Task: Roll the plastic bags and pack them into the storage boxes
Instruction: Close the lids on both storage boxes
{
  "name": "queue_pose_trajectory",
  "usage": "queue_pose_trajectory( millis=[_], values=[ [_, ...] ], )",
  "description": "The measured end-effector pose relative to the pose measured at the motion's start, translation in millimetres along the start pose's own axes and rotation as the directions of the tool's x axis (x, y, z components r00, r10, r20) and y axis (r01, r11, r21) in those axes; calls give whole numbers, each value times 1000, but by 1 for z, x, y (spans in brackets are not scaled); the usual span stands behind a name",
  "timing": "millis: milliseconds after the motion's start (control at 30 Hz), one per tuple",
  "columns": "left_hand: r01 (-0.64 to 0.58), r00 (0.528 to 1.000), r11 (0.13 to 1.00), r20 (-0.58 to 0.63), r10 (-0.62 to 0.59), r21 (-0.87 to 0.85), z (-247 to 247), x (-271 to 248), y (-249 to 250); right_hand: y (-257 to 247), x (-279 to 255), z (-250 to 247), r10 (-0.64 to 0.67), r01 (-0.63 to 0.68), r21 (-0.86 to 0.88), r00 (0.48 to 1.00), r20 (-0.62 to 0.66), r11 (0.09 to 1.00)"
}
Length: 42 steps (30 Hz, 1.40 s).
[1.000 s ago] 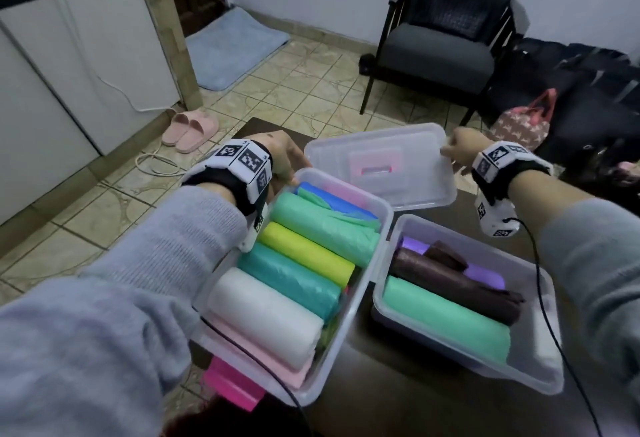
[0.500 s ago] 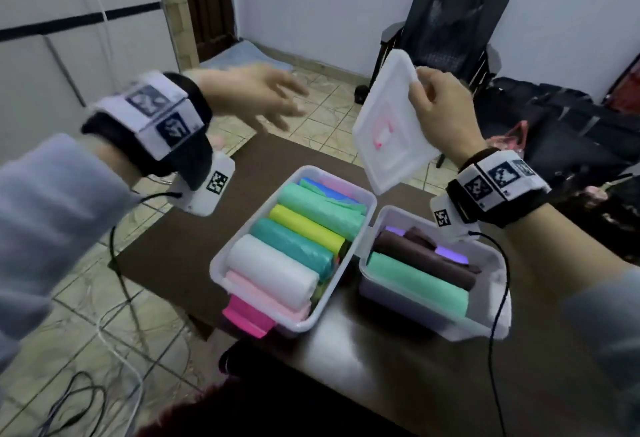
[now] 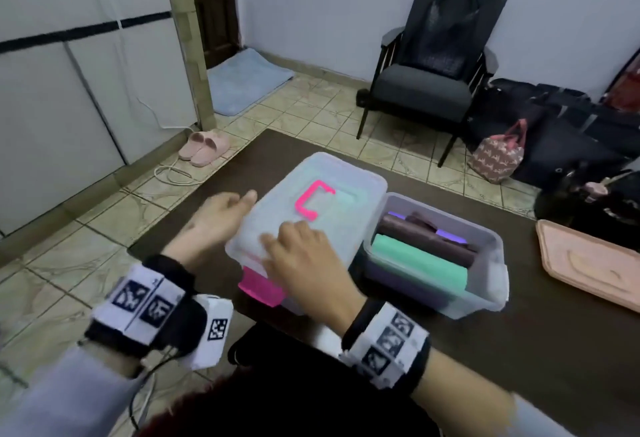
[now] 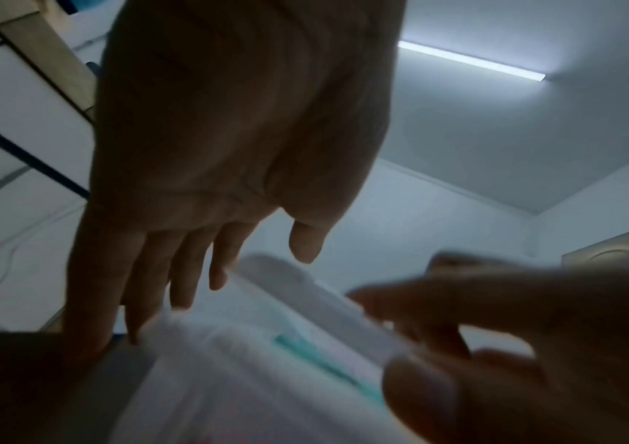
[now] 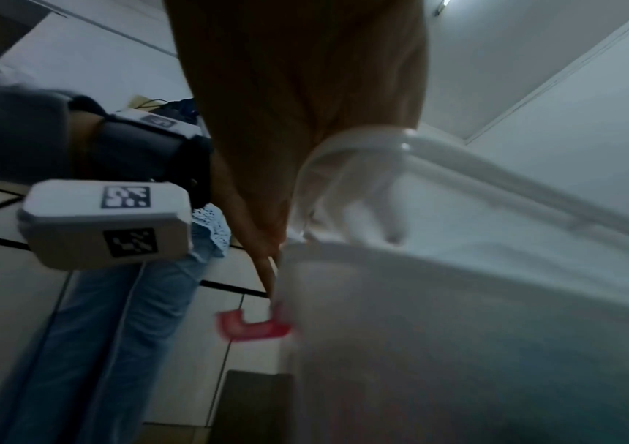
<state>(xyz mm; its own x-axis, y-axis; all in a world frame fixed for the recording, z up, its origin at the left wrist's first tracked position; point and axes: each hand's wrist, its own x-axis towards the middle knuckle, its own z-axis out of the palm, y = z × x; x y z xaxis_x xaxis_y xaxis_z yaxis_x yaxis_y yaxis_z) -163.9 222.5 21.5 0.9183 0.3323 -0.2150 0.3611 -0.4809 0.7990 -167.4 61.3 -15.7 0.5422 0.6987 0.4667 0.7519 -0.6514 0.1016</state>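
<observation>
A translucent lid (image 3: 332, 215) with a pink handle (image 3: 311, 201) lies on top of the left storage box, whose pink latch (image 3: 259, 286) sticks out at the near end. My left hand (image 3: 221, 215) touches the lid's left edge with straight fingers (image 4: 191, 270). At the lid's near corner my right hand (image 3: 304, 263) has its fingers over the rim (image 4: 305, 294) and its thumb down the side (image 5: 263, 264). The right storage box (image 3: 485, 301) stands uncovered, holding a green roll (image 3: 419, 263), a brown roll (image 3: 426, 241) and a purple one behind.
Both boxes sit on a dark brown table (image 3: 519, 367). A pink tray (image 3: 588, 270) lies at the table's right edge. Beyond the table are a dark chair (image 3: 426, 83), bags (image 3: 495, 156) and slippers (image 3: 204, 145) on the tiled floor.
My right hand has brought the raised lid down onto the left box, hiding its coloured rolls. My left hand has dropped from the air to the lid's left edge.
</observation>
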Motion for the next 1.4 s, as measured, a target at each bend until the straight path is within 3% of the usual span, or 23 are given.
queue_pose_trajectory(
  millis=[167, 233, 300, 367, 500, 633, 767, 1000, 1133, 1200, 1300, 1367, 1400],
  values=[
    [38, 999, 994, -40, -34, 107, 26, -6, -29, -19, -15, 7, -39, 17, 156, 990, 138, 988],
    [18, 996, 993, -87, -8, 114, 29, -9, -31, 1, -6, 0, -43, -40, 405, 980, 194, 914],
    [12, 990, 996, -140, 1, 89, 30, -11, -29, 35, 11, -3, 58, -203, 570, 963, 262, 796],
    [20, 983, 1000, -184, -15, 24, 30, -15, -26, 76, 29, 6, 257, -365, 522, 928, 270, 771],
    [12, 972, 996, -232, -33, -91, 35, -16, -24, 147, 50, 25, 514, -631, 259, 759, 400, 731],
    [26, 953, 988, -294, -71, -153, 43, -10, -22, 178, 56, 23, 527, -746, 261, 631, 569, 612],
    [49, 938, 979, -327, -113, -198, 41, 1, -25, 184, 48, 12, 508, -801, 393, 593, 625, 451],
    [58, 942, 984, -316, -110, -169, 0, 60, -32, 172, 53, 16, 602, -872, 303, 486, 634, 386],
    [82, 930, 991, -349, -115, -108, -8, 66, -41, 164, 48, 21, 653, -897, 279, 442, 616, 344],
    [128, 919, 987, -363, -156, -101, -7, 57, -45, 160, 45, 19, 667, -894, 311, 448, 596, 323],
    [196, 927, 964, -286, -242, -179, 0, 46, -51, 149, 30, 16, 692, -833, 243, 549, 468, 497],
    [215, 920, 960, -292, -261, -182, 5, 47, -54, 140, 10, 15, 758, -821, 105, 561, 332, 561],
    [217, 914, 960, -309, -264, -178, 7, 49, -54, 136, -1, 15, 772, -826, 61, 548, 322, 561]
  ],
)
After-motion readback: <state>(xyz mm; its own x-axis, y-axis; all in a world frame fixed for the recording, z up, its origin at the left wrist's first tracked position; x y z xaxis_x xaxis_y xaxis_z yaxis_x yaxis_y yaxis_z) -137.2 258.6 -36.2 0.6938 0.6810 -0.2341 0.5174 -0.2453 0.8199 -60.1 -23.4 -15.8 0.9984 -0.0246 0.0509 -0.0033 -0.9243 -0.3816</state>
